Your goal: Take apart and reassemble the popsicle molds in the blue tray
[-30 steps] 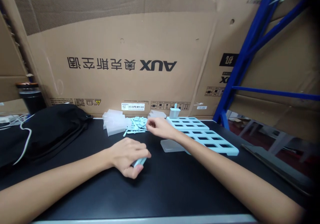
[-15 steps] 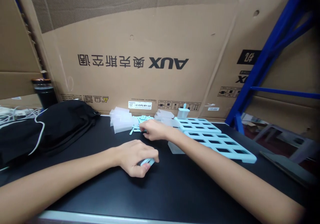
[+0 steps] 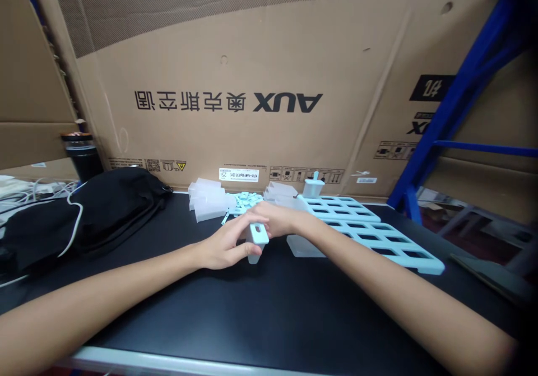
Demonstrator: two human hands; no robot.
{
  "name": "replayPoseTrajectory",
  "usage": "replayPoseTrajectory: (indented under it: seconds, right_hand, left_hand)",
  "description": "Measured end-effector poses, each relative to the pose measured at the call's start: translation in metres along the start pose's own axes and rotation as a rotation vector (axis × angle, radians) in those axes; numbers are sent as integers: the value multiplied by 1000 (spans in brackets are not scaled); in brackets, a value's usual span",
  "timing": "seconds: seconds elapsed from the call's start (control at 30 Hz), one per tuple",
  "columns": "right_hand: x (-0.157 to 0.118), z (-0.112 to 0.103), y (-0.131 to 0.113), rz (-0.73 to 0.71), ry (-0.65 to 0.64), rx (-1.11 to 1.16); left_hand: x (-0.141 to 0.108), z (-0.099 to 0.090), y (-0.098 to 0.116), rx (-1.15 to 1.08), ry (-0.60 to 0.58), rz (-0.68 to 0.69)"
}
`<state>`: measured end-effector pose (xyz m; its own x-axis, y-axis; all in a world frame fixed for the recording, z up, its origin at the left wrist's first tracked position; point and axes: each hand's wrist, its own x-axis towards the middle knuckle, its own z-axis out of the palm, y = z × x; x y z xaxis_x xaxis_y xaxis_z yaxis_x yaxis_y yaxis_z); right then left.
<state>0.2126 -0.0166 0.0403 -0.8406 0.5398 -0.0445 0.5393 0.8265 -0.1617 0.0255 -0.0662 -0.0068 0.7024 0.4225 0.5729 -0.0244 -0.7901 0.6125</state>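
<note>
Left hand (image 3: 229,244) has come up since the earlier frame to meet the right hand (image 3: 277,219), so the 2 now overlap in front of the stick pile (image 3: 247,198), and the capped ice-pop mould (image 3: 259,235) has tipped cap-up. Behind everything rises 1 printed carton panel (image 3: 252,34), its lettering upside down, above 1 black tabletop (image 3: 269,314). On that lie 1 black fabric bag (image 3: 117,205) to the left, 2 light-blue slotted trays (image 3: 424,265) to the right, and 1 dark bottle (image 3: 84,156) beyond the bag. Frosted cups form 2 groups, a left cluster (image 3: 210,210) and a right cluster (image 3: 281,194), too overlapped to count; 1 flat frosted piece (image 3: 302,247) lies by the right forearm. A second mould (image 3: 313,189) stands upright beside the rear tray. Clutched between the left hand's thumb and bent fingers, with little gap left, the capped mould hangs over the tabletop, its slotted cap facing up towards the wearer, its long axis running steeply down. The right hand's fingertips are hidden; I cannot tell their opening or what they hold.
</note>
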Motion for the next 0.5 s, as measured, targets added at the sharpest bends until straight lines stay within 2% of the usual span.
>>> replayPoseTrajectory:
  seconds: [0.07,0.17,0.23,0.3,0.4,0.5]
  right_hand:
    - [-5,-9,5,53,58,-81]
    - [-19,-33,4,143,331,-211]
    - [-33,-51,-5,151,546,-165]
    - [-48,-62,-20,135,679,17]
    - [-66,-62,-40,92,745,334]
    - [-71,-49,-47,53,748,467]
  left_hand:
    - [1,1,-1,-55,38,-18]
    - [2,2,-2,-12,117,-71]
    - [2,4,-2,24,168,-96]
    - [2,5,-2,6,219,-121]
    - [4,8,-1,-82,309,-186]
    - [5,10,-1,-122,342,-196]
